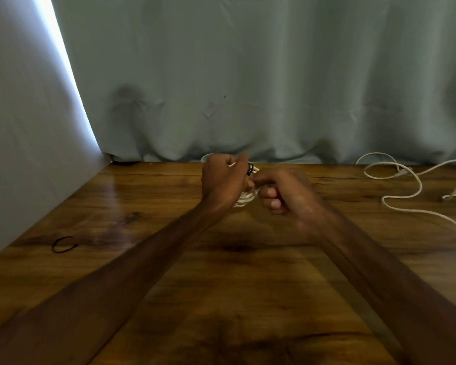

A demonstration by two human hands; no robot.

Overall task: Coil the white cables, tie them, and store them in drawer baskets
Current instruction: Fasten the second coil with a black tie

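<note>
A small coil of white cable (244,200) is held between both hands above the far middle of the wooden table (169,272). My left hand (223,180) grips the coil, mostly hiding it. A black band (251,169) sits on the coil's top end by my left fingers. My right hand (282,192) is curled and pinches at the coil just under that band; it is blurred. A second white cable (406,185) lies loose and uncoiled on the table at the far right.
A spare black band (63,245) lies on the table at the left. A grey curtain (248,88) hangs behind the table's far edge, and a pale wall (24,154) borders the left side. A small dark object (121,162) lies in the far left corner.
</note>
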